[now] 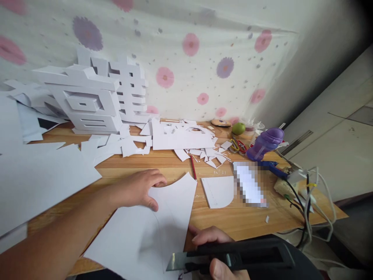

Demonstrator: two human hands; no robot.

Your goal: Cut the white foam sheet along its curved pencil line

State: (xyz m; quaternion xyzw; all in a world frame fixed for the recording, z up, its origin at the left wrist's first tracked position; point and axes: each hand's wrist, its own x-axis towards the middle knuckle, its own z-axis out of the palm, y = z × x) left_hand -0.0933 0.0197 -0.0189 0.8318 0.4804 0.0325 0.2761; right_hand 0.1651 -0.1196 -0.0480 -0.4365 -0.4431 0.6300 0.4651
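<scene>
A white board sheet point(173, 212) with a curved cut in its far edge lies at the near side of the wooden table. My left hand point(141, 189) grips it at that curve, thumb on the top face and fingers bent over the edge. A faint curved line runs down the sheet from near the thumb. In my right hand point(214, 238) is a black utility knife point(253, 254), its blade out and pointing left above the sheet's near part. Whether the blade touches the board I cannot tell. A red pencil point(193, 168) lies by the sheet's far right corner.
White cut-out letter shapes point(90, 101) stand at the back left. Scraps point(210, 153) litter the back. A rounded board piece point(218, 191), a pixelated bright object point(250, 182), scissors point(241, 147), a purple bottle point(265, 144), a blue glue gun point(274, 169) and cables point(309, 210) lie to the right.
</scene>
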